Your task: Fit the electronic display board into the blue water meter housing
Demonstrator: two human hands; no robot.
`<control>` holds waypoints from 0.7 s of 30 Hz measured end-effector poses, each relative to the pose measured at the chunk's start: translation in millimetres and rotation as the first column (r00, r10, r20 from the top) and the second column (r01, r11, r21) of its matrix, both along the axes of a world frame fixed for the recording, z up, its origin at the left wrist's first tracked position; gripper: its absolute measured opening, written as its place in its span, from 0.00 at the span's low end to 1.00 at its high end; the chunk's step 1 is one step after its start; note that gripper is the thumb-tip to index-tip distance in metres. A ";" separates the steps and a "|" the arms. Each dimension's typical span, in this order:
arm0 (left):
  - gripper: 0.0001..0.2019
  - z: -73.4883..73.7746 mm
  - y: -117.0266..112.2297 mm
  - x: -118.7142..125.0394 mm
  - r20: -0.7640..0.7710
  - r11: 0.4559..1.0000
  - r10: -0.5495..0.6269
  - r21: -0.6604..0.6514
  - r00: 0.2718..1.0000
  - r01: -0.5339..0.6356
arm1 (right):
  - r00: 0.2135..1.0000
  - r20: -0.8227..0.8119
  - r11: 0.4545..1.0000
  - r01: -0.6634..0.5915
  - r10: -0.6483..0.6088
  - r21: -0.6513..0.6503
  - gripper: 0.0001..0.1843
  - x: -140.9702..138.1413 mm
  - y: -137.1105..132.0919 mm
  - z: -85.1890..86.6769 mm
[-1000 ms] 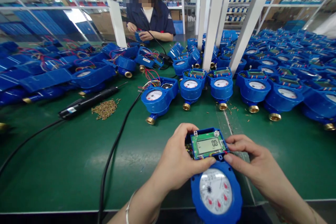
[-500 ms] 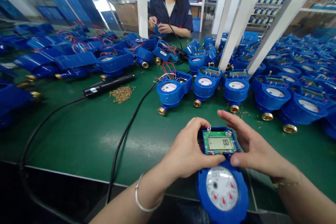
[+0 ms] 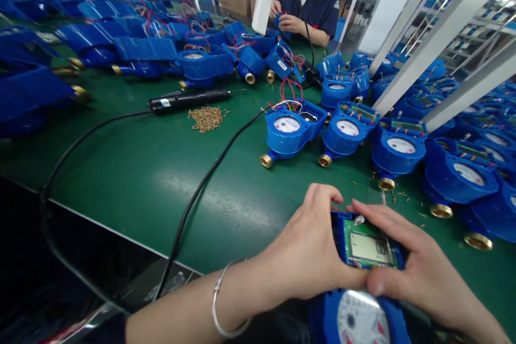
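Observation:
A blue water meter (image 3: 328,314) is at the bottom right, over the table's near edge, its round dial partly cut off by the frame. In its upper housing sits a green circuit board (image 3: 347,226) with a small digital display (image 3: 366,247). My left hand (image 3: 310,252) grips the housing's left side, its thumb across the near edge of the board. From the other side my right hand (image 3: 419,263) is curled round the same housing, fingers at the far edge and thumb against the near edge. The two thumbs meet or nearly meet.
A black electric screwdriver (image 3: 189,100) lies beside a pile of small brass screws (image 3: 206,119). Its cable (image 3: 72,142) loops leftward; another black cable (image 3: 201,188) crosses the green table (image 3: 133,172). More blue meters (image 3: 288,131) stand ahead and right. A co-worker (image 3: 308,5) sits opposite.
My right hand's fingers, raised and spread before, have closed in round the housing. The view has swung left and down, so the table things appear shifted right and up.

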State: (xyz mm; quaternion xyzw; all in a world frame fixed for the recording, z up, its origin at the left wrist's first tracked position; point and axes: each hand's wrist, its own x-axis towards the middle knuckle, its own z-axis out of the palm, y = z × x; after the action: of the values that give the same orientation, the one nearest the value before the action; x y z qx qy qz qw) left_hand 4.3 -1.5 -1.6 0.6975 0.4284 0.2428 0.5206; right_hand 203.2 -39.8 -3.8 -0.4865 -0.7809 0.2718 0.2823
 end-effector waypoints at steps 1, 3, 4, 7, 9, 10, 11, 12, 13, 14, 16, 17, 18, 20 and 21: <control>0.41 -1.5 0.7 -0.1 0.022 1.000 -0.007 -0.001 1.000 0.007 | 1.000 0.008 1.000 -0.007 0.007 0.011 0.37 0.0 0.7 0.2; 0.41 -4.4 3.0 -0.9 0.063 1.000 -0.026 -0.004 0.998 0.026 | 0.999 0.023 0.999 -0.022 0.022 0.026 0.39 -0.9 2.1 0.7; 0.41 -5.7 4.4 -1.6 0.084 0.999 -0.039 -0.008 0.996 0.040 | 0.999 0.032 0.999 -0.029 0.027 0.035 0.39 -1.7 2.6 1.1; 0.41 -8.4 8.8 -4.6 0.144 0.995 -0.092 -0.031 0.985 0.098 | 0.997 0.063 0.997 -0.040 0.035 0.067 0.39 -3.1 3.0 2.6; 0.41 -9.5 11.4 -7.0 0.177 0.990 -0.122 -0.044 0.977 0.132 | 0.996 0.082 0.996 -0.048 0.042 0.070 0.39 -2.1 2.2 3.4; 0.41 -10.1 12.6 -8.2 0.189 0.989 -0.130 -0.048 0.973 0.142 | 0.995 0.091 0.996 -0.057 0.051 0.065 0.40 -0.9 1.6 3.6; 0.41 -10.8 13.6 -9.3 0.201 0.987 -0.140 -0.048 0.969 0.152 | 0.993 0.101 0.996 -0.068 0.062 0.060 0.41 0.4 1.1 3.8; 0.41 -11.6 14.5 -10.4 0.216 0.986 -0.150 -0.044 0.965 0.163 | 0.991 0.113 0.995 -0.080 0.073 0.056 0.41 1.9 0.5 3.9; 0.41 -12.6 15.1 -11.5 0.228 0.984 -0.162 -0.040 0.960 0.176 | 0.989 0.125 0.994 -0.089 0.081 0.057 0.41 3.1 0.1 4.0; 0.42 -13.7 15.6 -12.6 0.237 0.981 -0.177 -0.038 0.955 0.191 | 0.987 0.137 0.994 -0.093 0.084 0.063 0.41 4.1 -0.1 4.1; 0.44 -16.0 16.2 -15.0 0.231 0.975 -0.199 -0.048 0.952 0.215 | 0.984 0.160 0.992 -0.093 0.079 0.083 0.39 4.9 -0.2 3.8; 0.44 -17.0 16.4 -16.1 0.218 0.973 -0.203 -0.066 0.955 0.222 | 0.983 0.170 0.992 -0.091 0.075 0.092 0.38 4.9 -0.2 3.6; 0.45 -17.9 16.6 -17.1 0.202 0.970 -0.204 -0.090 0.958 0.226 | 0.981 0.180 0.991 -0.088 0.069 0.098 0.37 4.7 -0.1 3.3; 0.47 -19.2 17.2 -18.7 0.181 0.961 -0.200 -0.153 0.963 0.229 | 0.977 0.204 0.991 -0.080 0.057 0.103 0.36 3.9 -0.2 2.9; 0.48 -19.6 17.7 -19.2 0.179 0.954 -0.198 -0.191 0.964 0.232 | 0.975 0.215 0.992 -0.075 0.051 0.104 0.35 3.5 -0.5 3.0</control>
State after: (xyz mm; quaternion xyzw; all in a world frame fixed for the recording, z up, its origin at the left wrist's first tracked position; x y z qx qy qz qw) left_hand -14.8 16.2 -21.2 0.6597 0.3303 0.1926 0.6470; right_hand 206.7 -40.3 -0.8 -0.4710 -0.8356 0.1832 0.2155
